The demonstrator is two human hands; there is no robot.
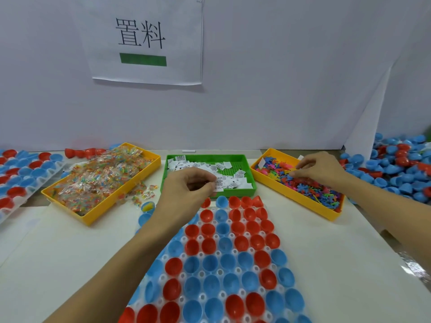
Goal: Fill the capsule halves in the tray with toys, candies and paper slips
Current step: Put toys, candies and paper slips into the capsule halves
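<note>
A clear tray (235, 268) of open red and blue capsule halves (211, 263) lies in front of me. Behind it stands a green bin (250, 190) of white paper slips (233, 183). My left hand (186, 187) is over that bin's near edge and pinches paper slips between thumb and fingers. To the right, a yellow bin (300, 201) holds small colourful plastic toys (310, 185). My right hand (319, 167) reaches into it, fingers curled and pinching at the toys. On the left, another yellow bin (93, 215) holds wrapped candies (102, 178).
A second tray of capsule halves (21, 176) lies at the far left. Loose blue and red capsule halves (396, 169) are heaped at the far right. A few candies (144, 195) lie on the table beside the left bin. A white wall with a paper sign (144, 40) stands behind.
</note>
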